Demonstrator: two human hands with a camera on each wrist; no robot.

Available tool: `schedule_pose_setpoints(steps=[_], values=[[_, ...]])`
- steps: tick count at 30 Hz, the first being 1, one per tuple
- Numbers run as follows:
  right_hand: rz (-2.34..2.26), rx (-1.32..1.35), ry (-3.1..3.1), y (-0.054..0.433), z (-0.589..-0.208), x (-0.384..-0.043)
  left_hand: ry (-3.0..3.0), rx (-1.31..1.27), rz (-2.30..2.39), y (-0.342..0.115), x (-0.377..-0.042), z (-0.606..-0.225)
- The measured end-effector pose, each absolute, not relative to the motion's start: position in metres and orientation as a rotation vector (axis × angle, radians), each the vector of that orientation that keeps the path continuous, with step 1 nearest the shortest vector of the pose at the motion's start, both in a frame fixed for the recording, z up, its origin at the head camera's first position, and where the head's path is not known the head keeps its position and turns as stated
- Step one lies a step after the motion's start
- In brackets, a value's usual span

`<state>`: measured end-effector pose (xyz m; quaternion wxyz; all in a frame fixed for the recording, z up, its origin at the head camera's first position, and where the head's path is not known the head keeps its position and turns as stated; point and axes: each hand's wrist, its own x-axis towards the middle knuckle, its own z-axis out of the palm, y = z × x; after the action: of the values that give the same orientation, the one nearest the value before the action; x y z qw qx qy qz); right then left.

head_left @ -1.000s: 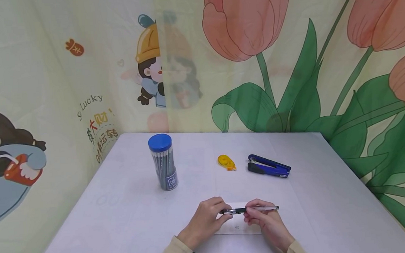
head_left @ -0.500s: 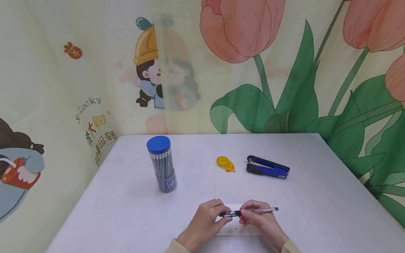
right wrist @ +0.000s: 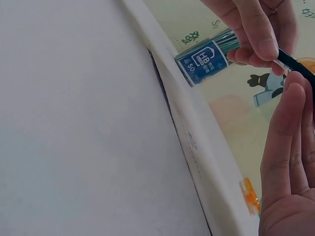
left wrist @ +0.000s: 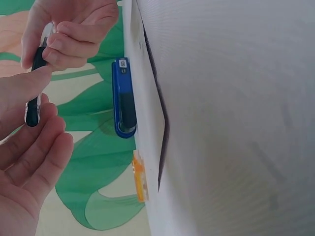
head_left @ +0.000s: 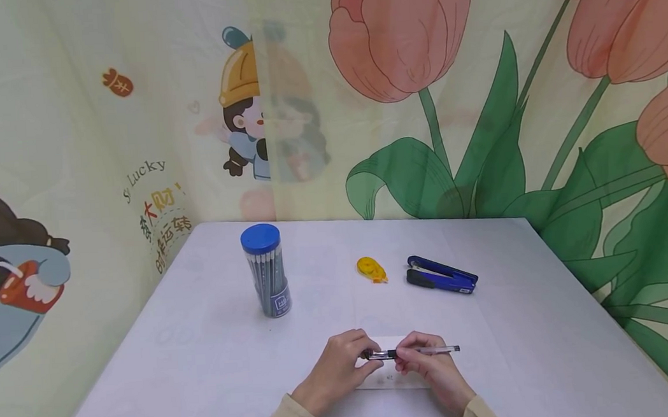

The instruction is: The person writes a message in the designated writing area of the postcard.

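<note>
A gel pen [head_left: 440, 349] with a clear barrel and black grip lies level between both hands, above a small sheet of paper [head_left: 373, 382]. My left hand [head_left: 343, 361] pinches its clear, dark-lined cap end [head_left: 380, 355] between thumb and fingers. My right hand [head_left: 433, 363] pinches the barrel beside the black section, the tail of the pen sticking out to the right. The left wrist view has the rounded cap end [left wrist: 32, 115] under the left thumb, the other fingers partly extended below. In the right wrist view the dark pen part [right wrist: 300, 68] runs between the two hands' fingertips.
Behind the hands on the white table [head_left: 205, 350] stand a blue-lidded jar of pencils [head_left: 268, 279], a yellow correction tape [head_left: 371, 269] and a blue stapler [head_left: 441, 276]. A printed curtain [head_left: 316, 197] hangs along the back and left.
My right hand's fingers have shifted slightly left, closer to the left hand, covering more of the pen's black section. The left hand keeps its hold on the cap end. The camera view has shifted slightly.
</note>
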<state>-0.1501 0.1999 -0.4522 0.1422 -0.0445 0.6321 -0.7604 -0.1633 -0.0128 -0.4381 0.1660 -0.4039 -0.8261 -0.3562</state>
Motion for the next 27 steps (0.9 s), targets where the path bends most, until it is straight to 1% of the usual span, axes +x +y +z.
schedule_pose_setpoints(steps=[18,27], values=[[-2.293,-0.089,1.891,0.207,-0.458,-0.148,-2.384,-1.059,-1.042,-0.025,-0.168,-0.437],[-2.296,-0.039,1.922,0.208,-0.459,-0.149,-2.364,-0.899,-0.956,-0.038,-0.174,-0.433]])
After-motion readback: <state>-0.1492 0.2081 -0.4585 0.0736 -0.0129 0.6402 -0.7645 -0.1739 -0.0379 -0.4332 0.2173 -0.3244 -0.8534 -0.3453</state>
